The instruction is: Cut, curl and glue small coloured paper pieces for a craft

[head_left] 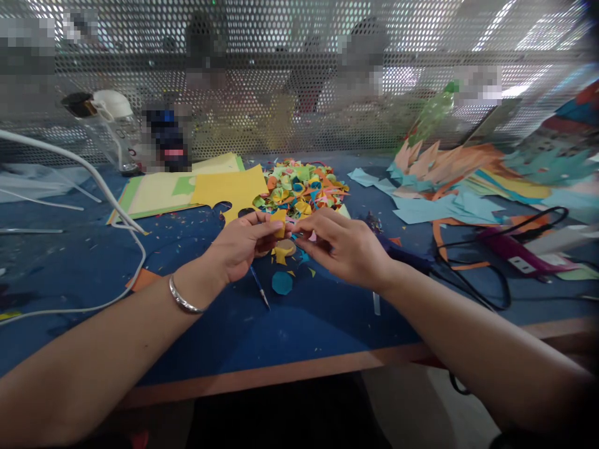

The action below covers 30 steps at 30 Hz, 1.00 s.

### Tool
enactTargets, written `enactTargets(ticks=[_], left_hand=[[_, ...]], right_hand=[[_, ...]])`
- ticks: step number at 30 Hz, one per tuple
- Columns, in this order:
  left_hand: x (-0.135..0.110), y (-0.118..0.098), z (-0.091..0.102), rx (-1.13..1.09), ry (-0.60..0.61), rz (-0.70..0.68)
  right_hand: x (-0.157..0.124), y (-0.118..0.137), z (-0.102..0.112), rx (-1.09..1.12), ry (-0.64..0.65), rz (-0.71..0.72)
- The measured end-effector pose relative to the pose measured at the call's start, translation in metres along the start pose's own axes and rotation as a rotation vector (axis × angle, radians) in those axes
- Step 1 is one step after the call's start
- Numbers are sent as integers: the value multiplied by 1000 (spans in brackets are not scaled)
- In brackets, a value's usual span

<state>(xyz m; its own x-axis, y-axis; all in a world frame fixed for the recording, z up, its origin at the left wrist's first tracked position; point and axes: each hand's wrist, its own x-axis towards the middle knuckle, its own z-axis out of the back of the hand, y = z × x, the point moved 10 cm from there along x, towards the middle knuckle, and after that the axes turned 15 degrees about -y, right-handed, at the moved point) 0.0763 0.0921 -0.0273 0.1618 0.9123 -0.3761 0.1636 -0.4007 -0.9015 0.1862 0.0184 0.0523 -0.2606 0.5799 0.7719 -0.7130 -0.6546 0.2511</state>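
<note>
My left hand (pixel 243 242), with a silver bangle on the wrist, pinches a small piece of yellow paper (pixel 279 219) between thumb and fingers. Close beside it, my right hand (pixel 344 240) has its thumb and fingertips pinched together near the paper's right side. What those fingertips hold, if anything, is too small to make out. Just beyond both hands lies a heap of small colourful paper pieces (pixel 304 187). Below them on the blue tabletop are a blue paper disc (pixel 281 283), a slim craft knife (pixel 261 288) and some yellow scraps (pixel 281 254).
Yellow paper with round cutouts (pixel 234 187) lies left of the heap on stacked sheets (pixel 159 196). Folded paper spikes (pixel 425 162) and light blue paper (pixel 449 206) are at right, with a purple power strip (pixel 512 252) and black cables. A white cable (pixel 79 159) crosses the left side.
</note>
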Motion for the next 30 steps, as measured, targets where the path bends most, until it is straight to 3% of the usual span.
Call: enactTargets(ticks=[12,21,25,30], left_hand=[[-13,17,-15,-141,58,92],[-21,14,-13,-243,-14,95],[-18,10,-10,-199,-24,41],[-12,2,-11,-130,36,-62]], right_hand=[[0,9,-3,-53,-23,117],[0,16,0,-97,-88,221],[2,13,-1,7,-79,146],[4,-2,0,176,-97,-59]])
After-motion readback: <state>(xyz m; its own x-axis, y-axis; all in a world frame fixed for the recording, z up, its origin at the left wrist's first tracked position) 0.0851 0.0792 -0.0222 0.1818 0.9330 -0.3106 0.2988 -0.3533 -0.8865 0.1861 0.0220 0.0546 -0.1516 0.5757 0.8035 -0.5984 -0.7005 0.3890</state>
